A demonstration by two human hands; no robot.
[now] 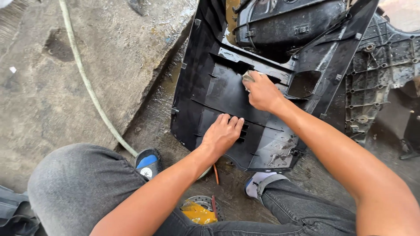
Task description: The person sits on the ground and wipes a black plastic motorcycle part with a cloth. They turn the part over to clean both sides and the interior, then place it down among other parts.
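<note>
While the black plastic panel (227, 100) lies flat on the wet concrete floor (113, 57) in the middle of the frame, both hands are on its inner face. It is a dark, moulded body panel, matte and wet, with raised ribs, narrow slots and clips along its edges, and soapy foam on its lower right corner. Its long axis runs from the lower centre of the frame up toward the top centre, tilted a little to the right; the rounded narrow end points down toward the person's knees, and the wider end reaches the upper edge, where it meets another black part with a deep hollow (288, 26). A ribbed dark grey panel (385, 70) lies just beside it at the right.

The left hand (221, 135) rests flat, fingers released and together, on the panel's lower half beside a row of slots. The right hand (261, 92) is clenched around a small pale sponge (248, 77), pressed against the panel near its middle ledge.

A pale hose (83, 74) runs across the floor at the left. A blue and black sandal (146, 162) sits at the lower left of the panel, a white one (262, 182) below it.
</note>
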